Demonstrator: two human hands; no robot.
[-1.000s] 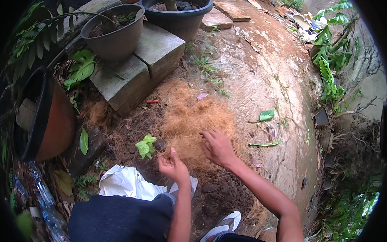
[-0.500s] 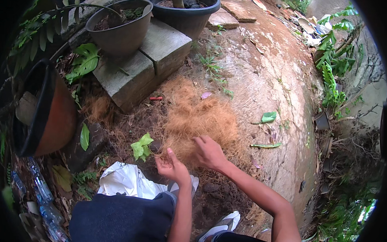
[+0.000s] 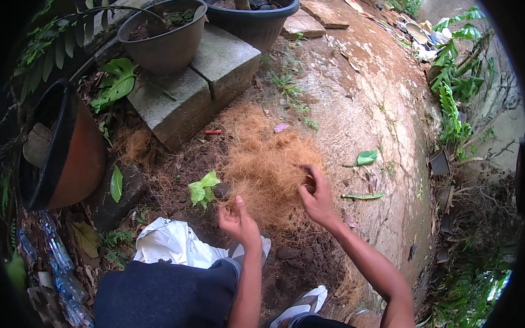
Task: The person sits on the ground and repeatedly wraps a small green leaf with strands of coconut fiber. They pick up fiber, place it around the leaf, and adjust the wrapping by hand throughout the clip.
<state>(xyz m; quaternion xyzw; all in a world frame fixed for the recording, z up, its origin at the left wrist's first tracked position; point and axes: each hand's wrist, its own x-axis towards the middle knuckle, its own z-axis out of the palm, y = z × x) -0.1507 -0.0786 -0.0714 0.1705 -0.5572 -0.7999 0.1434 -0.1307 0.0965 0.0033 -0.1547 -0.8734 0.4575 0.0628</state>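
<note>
Loose orange-brown coconut fibre (image 3: 268,164) lies in a fluffy heap on the ground before me. At its near left edge my left hand (image 3: 237,222) curls its fingers by the dark root ball of a small seedling with pale green leaves (image 3: 202,191). Seedling and hand have shifted together, so the fingers seem to hold it, though the grip is partly hidden. On the heap's right side rests my right hand (image 3: 317,196), its fingers curved and its thumb apart. Nothing shows between them.
Left of the heap are grey concrete blocks (image 3: 178,103) bearing a grey pot (image 3: 162,48), with a large dark pot (image 3: 253,25) behind. A brown-orange pot (image 3: 80,157) tilts farther left. A white sack (image 3: 176,245) and plastic bottles (image 3: 67,284) lie nearer. A red stick-like object (image 3: 213,131) lies beside the fibre.
My right hand has moved right across the fibre, its fingers and thumb spreading. My left hand and the seedling have shifted slightly right and away from me.
</note>
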